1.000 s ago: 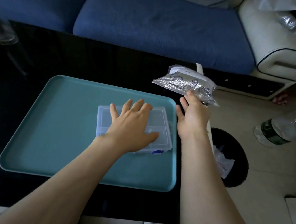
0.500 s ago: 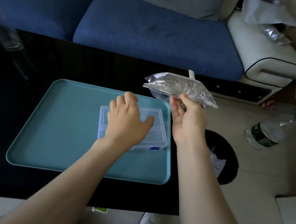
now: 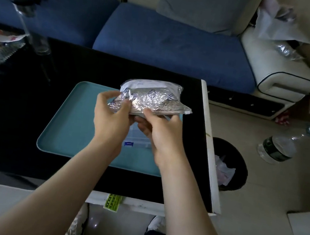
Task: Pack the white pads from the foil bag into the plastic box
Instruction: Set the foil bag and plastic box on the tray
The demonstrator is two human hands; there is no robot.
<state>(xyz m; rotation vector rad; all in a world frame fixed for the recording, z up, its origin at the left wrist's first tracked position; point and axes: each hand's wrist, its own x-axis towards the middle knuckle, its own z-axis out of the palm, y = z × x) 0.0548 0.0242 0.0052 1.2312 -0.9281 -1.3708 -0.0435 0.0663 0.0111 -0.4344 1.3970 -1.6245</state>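
i have the crinkled silver foil bag (image 3: 154, 97) pinched in both hands above the teal plastic tray (image 3: 72, 125). its long axis runs left to right, and my left hand (image 3: 110, 117) clamps its left end while my right hand (image 3: 161, 131) grips the near edge. the clear plastic box (image 3: 138, 142) sits on the tray directly beneath, mostly hidden and nearer my right hand.

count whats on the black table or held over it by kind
foil bag: 1, held in both hands
plastic box: 1, on the tray
teal tray: 1
total: 3
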